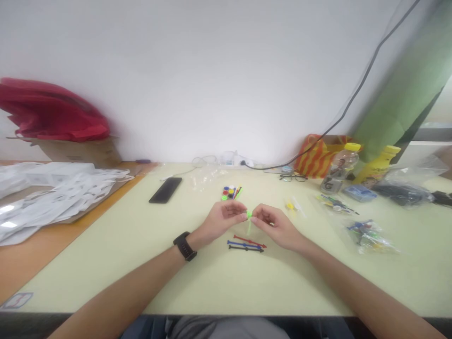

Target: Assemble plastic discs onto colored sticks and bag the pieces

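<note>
Between my fingertips is a small green plastic arrow [249, 215], its shaft hanging down and blurred. My left hand [228, 217], with a black watch on the wrist, pinches it from the left. My right hand [273, 223] pinches the same piece from the right. Just below on the table lie a red arrow [249, 241], a blue arrow [243, 244] and a black arrow [246, 248], side by side. Behind my left hand are several coloured round pieces [226, 191] in rows, with thin coloured sticks [238, 192] beside them.
A black phone [165, 190] lies at the left. Clear bags of coloured parts [370, 235] and a yellow piece [290, 206] are on the right. Bottles [339, 167], a striped bag [314, 155], glasses [294, 178] and a power strip [231, 160] stand along the back. White bags [70, 188] fill the left.
</note>
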### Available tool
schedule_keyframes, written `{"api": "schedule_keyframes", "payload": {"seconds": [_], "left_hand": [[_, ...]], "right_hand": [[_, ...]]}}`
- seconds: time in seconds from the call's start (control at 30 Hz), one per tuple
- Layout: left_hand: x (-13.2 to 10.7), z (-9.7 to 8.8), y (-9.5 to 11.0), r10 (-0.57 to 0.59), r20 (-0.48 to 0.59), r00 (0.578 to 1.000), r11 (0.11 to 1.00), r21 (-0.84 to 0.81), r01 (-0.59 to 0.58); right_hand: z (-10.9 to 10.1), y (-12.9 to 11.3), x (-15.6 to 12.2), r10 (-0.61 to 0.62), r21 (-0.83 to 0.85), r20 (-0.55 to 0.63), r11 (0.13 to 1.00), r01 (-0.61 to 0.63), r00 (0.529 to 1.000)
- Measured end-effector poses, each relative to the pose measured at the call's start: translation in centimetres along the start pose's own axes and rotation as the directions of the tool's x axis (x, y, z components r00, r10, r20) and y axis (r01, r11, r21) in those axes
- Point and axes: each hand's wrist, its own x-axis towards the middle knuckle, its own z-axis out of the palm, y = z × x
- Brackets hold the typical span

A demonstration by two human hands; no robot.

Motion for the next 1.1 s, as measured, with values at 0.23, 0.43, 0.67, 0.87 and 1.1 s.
{"api": "schedule_keyframes", "payload": {"seconds": [0.23,0.43,0.67,0.87,1.1], "left_hand": [[0.0,0.0,0.1,-0.006,0.002,1.0,1.0,0.015,0.006],[-0.1,0.0,0.0,-0.01,0.0,1.0,1.0,0.007,0.01],[0.0,0.0,-0.1,-0.013,-0.012,1.0,1.0,0.018,0.013],[0.1,0.0,-0.1,-0.02,-0.017,1.0,1.0,0.005,0.02],[0.0,0.1,0.3,0.004,-0.011,1.0,1.0,0.01,-0.004]], "right_hand": [[0.0,-0.2,-0.1,0.01,0.012,-0.014,1.0,-0.009,1.0],[-0.2,-0.4,0.1,0.129,0.294,-0.105,0.951,-0.093,0.986],[-1.5,-0.4,0.0,0.151,0.44,0.14,0.876,-0.198,0.979],[-1.5,-0.8,0.0,0.118,0.365,0.026,0.923,-0.12,0.993],[0.1,0.1,0.2,0.034,0.087,-0.044,0.996,-0.03,0.998]]}}
